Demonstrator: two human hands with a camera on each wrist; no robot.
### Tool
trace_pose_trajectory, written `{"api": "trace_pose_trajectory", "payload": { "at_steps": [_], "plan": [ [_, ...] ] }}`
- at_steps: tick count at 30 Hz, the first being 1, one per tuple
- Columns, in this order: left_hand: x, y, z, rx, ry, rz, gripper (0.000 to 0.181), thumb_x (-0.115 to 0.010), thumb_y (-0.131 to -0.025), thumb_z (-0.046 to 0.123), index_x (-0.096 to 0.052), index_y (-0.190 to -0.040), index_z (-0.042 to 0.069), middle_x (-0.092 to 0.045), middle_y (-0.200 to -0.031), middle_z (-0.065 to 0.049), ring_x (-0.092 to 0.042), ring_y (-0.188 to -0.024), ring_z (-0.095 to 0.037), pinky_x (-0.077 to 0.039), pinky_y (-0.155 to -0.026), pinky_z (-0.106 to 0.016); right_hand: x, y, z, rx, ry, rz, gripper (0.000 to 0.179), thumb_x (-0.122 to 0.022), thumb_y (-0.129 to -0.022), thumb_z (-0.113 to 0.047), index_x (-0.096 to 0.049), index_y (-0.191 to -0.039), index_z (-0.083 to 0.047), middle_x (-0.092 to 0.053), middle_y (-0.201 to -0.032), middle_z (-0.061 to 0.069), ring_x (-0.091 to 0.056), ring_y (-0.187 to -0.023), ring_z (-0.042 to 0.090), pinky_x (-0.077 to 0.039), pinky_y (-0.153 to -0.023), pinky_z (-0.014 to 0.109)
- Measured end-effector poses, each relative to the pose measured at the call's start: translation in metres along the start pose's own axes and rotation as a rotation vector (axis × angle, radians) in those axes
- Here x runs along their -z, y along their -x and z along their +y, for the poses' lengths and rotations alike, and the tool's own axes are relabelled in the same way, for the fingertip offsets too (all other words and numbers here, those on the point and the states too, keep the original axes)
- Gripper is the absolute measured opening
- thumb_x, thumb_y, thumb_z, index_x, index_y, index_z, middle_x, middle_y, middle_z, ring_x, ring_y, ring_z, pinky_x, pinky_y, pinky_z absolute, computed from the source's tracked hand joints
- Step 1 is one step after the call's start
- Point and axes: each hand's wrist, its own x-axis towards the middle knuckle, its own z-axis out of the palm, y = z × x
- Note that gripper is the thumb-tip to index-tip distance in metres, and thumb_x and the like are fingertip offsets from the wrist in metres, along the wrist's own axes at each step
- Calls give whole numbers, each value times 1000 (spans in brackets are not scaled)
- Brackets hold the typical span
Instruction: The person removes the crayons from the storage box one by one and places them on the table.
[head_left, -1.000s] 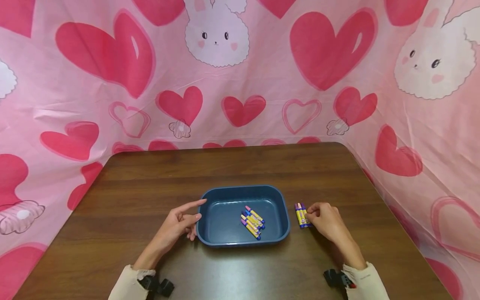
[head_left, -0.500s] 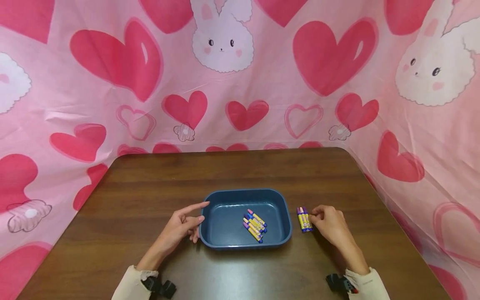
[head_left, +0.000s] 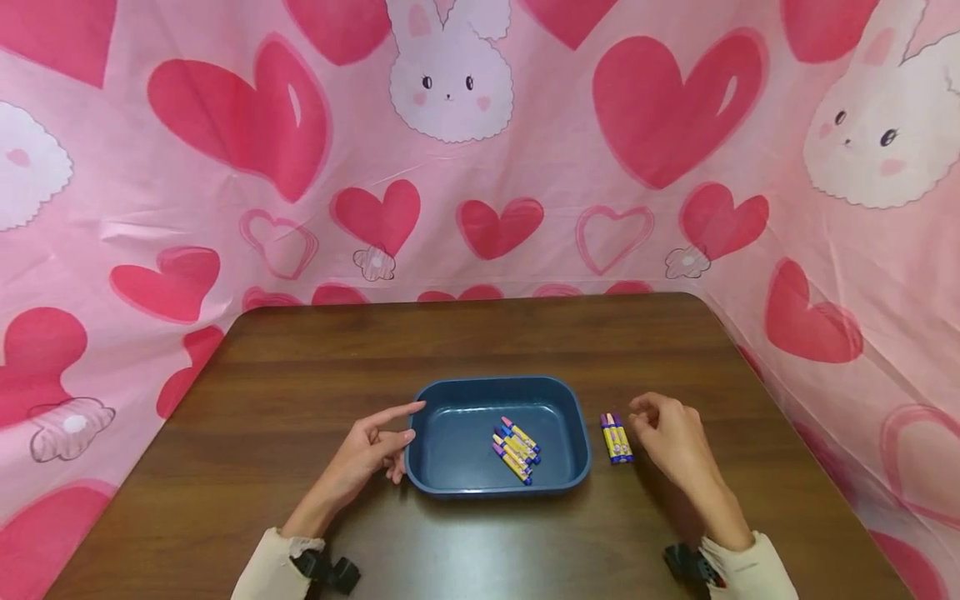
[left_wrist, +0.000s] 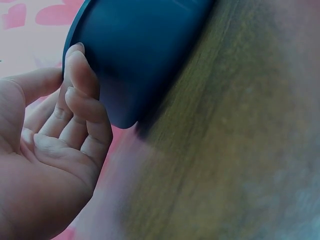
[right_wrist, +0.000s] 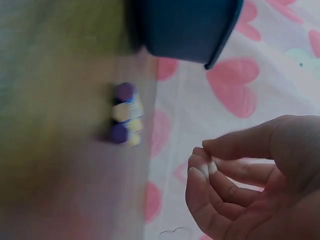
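Observation:
My left hand (head_left: 369, 448) is at the left end of a blue tray (head_left: 416, 479), index finger and thumb spread apart at its rim. In the left wrist view the hand's other fingers (left_wrist: 90, 120) are loosely bent beside the tray's outer wall. Right of the tray, three yellow-wrapped crayons (head_left: 617, 439) lie side by side on the table. Just right of these is my right hand (head_left: 672, 437), fingers relaxed and bent, raised off the crayons. The right wrist view shows its thumb and fingertips close together with nothing between them.
Inside the tray several more crayons (head_left: 516, 450) lie in a loose bunch, right of its middle. Brown wood makes up the tabletop (head_left: 337, 350). A pink cloth (head_left: 555, 167) with hearts and rabbits hangs behind and at both sides.
My right hand has let go of the rightmost crayon and moved slightly up and away from the row. The left hand stays at the tray's rim. The head view has shifted a little.

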Motion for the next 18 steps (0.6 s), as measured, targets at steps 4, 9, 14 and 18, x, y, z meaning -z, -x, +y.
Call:
{"api": "trace_pose_trajectory", "payload": {
  "at_steps": [4, 9, 14, 18],
  "plan": [
    [0, 1, 0, 4, -4, 8, 50, -55, -102, 8, -40, -148, -4, -61, -62, -14, -59, -51, -20, -50, -50, -27, 3, -5, -13, 76, 17, 24, 14, -63, -88, -1, -74, -97, -2, -73, -85, 10, -63, -75, 25, -49, -68, 43],
    [0, 0, 0, 5, -3, 6, 50, -55, -102, 8, -40, -148, -4, -60, -62, -15, -59, -51, -19, -50, -49, -27, 7, -10, -34, 126, 9, 6, 15, -62, -88, 0, -74, -96, -2, -73, -84, 8, -64, -75, 24, -50, -68, 44],
    [1, 0, 0, 10, -2, 4, 50, -55, -102, 8, -39, -148, -4, -61, -62, -14, -60, -51, -19, -50, -50, -27, 7, -17, -52, 151, -11, 9, 12, -64, -88, -2, -74, -95, -2, -72, -80, 6, -64, -70, 20, -51, -65, 39],
    [1, 0, -1, 10, 1, 3, 50, -55, -102, 8, -40, -149, -3, -62, -62, -11, -60, -51, -19, -50, -50, -27, 4, -23, -65, 166, -23, 12, 5, -70, -87, -7, -74, -88, -5, -70, -72, 1, -62, -65, 16, -51, -62, 36]
  ]
}}
